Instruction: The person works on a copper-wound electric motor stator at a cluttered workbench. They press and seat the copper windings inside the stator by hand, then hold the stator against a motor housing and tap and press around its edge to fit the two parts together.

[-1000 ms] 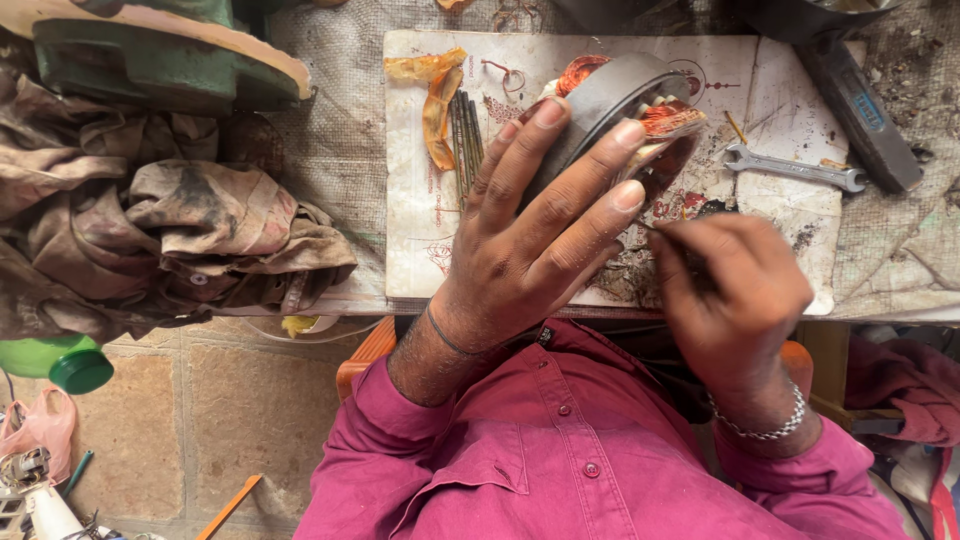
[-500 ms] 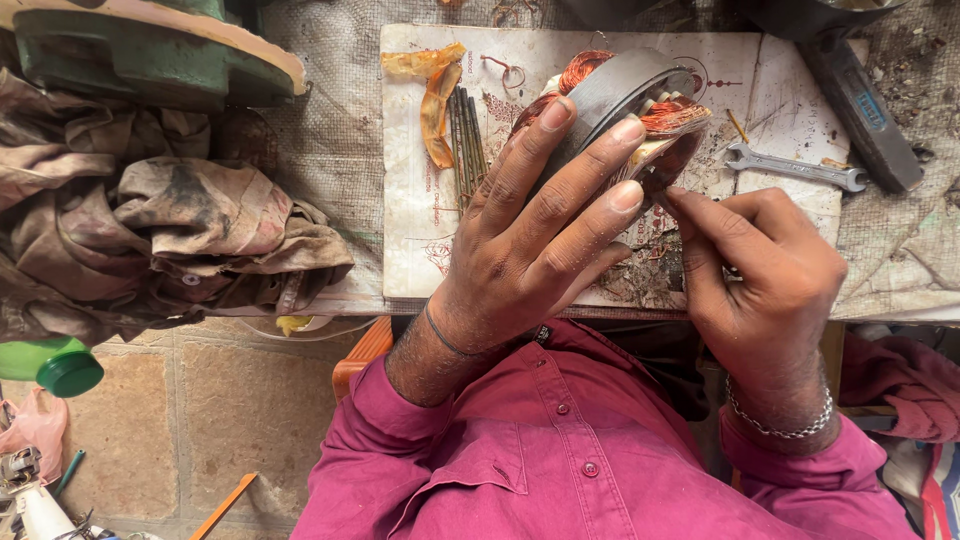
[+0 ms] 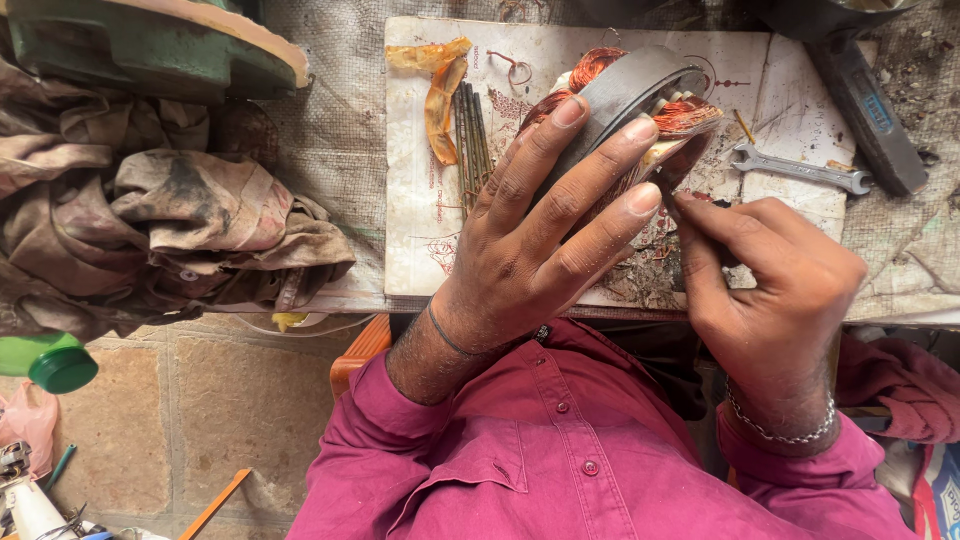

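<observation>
Your left hand (image 3: 530,270) lies spread over the motor stator (image 3: 640,100), a grey metal ring with copper windings showing at both ends; its grip is wide, the fingers (image 3: 560,130) stretched across the ring's outer wall and pressing it, so the stator is held tilted on the stained white paper sheet (image 3: 420,230) near the middle of the desk (image 3: 340,140). Your right hand (image 3: 770,290) sits just beside the stator's lower right edge, its grip curled nearly closed, thumb and forefinger pinched together at the windings; whatever is between them is too small to tell. Right of the stator, a small open-ended spanner (image 3: 800,170) lies flat on the paper, and beyond it a dark flat bar tool (image 3: 870,100) lies slanted on the desk, well apart from both hands. Left of the stator, a bundle of thin dark rods (image 3: 472,140) lies beside a curled strip of amber insulation (image 3: 440,95). A heap of grimy rags (image 3: 170,230) covers the desk's left side, with a green machine part (image 3: 150,45) above it. A green bottle cap (image 3: 62,368) shows over the tiled floor (image 3: 220,420).
</observation>
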Tool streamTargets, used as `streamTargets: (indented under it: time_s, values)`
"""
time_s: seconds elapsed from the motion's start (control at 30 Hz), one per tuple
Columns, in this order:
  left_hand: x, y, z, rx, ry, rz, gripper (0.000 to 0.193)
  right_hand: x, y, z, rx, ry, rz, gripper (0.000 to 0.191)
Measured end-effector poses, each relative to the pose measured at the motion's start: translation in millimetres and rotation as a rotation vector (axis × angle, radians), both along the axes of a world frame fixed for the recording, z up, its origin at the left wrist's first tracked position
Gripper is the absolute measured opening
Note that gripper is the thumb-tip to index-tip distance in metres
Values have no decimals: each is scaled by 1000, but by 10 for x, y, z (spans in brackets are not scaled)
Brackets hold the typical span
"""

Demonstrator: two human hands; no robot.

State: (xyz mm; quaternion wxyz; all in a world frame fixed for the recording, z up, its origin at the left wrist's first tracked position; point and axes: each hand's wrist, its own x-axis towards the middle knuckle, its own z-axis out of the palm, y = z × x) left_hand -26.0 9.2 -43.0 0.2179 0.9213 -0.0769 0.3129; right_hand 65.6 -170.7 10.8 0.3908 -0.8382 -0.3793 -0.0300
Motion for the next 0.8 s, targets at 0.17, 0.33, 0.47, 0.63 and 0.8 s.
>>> streamTargets:
  time_s: [0.17,0.33,0.47,0.63,0.8]
  values:
    - [16,-16,7,16,-11,15,48,11,55,34,23,54,-4,20]
    - [34,-18,15,52,-39,22,48,17,34,26,16,101,2,17]
    - [18,-37,34,130,-40,58,47,18,-20,-28,21,88,-14,16]
    - [34,-34,51,141,-58,36,43,0,-67,-102,-53,143,25,8]
    - [37,-26,73,140,-47,18,38,-41,-50,-132,77,107,-24,19]
